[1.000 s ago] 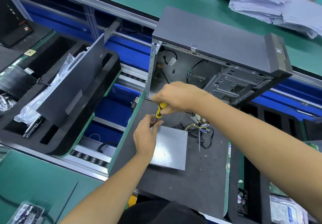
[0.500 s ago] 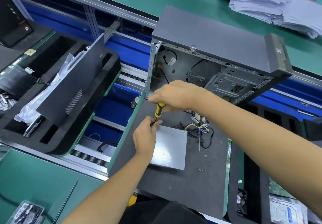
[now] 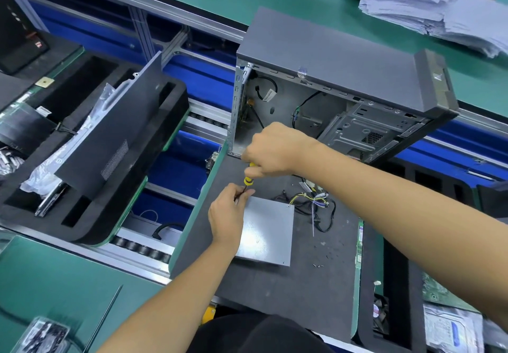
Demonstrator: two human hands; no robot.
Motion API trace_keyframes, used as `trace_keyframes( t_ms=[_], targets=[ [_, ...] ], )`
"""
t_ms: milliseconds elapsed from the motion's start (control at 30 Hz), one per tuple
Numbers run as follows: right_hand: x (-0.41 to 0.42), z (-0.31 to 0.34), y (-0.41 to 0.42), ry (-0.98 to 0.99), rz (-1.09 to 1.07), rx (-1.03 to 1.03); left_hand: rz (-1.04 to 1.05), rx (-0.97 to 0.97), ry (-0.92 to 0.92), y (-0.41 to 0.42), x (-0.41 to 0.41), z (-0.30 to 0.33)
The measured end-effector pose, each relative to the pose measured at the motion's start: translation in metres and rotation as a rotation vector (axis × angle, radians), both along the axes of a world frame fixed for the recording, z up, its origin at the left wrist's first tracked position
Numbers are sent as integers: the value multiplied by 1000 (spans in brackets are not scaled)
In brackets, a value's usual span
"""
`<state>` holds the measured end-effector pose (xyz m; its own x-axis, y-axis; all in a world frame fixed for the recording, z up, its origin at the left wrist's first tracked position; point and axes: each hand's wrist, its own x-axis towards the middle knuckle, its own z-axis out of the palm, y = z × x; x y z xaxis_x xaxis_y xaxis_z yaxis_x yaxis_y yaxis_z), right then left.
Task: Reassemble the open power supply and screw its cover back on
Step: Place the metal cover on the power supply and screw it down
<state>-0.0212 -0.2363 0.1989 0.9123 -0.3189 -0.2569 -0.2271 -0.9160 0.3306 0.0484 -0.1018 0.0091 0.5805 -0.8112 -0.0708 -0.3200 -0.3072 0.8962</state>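
Power supply [image 3: 268,231]: grey box, cover on, lying on the dark mat of the desk [image 3: 275,284], near the open computer case [image 3: 343,97]. Right hand [image 3: 272,150] grips the yellow screwdriver [image 3: 248,180]; left hand [image 3: 228,212] pinches its shaft at the cover's far-left corner. Judged: fastening underway, remaining screws unconfirmed. Loose screws [image 3: 317,265] lie right.

A power supply [image 3: 268,231] is being carried by a grey foam pad [image 3: 302,284]. Wires [image 3: 313,201] are lying beside the supply. Small screws [image 3: 317,265] are lying near it.
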Motion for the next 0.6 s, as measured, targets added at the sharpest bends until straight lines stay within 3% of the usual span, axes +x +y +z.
trace_keyframes(
  t_ms=[133, 233, 367, 600],
  targets=[
    [-6, -6, 1, -34, 13, 145, -7, -11, -17, -1, 1, -1],
    [-7, 1, -4, 9, 138, 132, -14, -21, -60, 0, 1, -2],
    [-5, -1, -2, 25, 3, 23, -7, -28, -5, 0, 0, -3],
    [-5, 1, -5, 13, 132, 116, -14, -52, -16, -1, -1, -1]
  ],
)
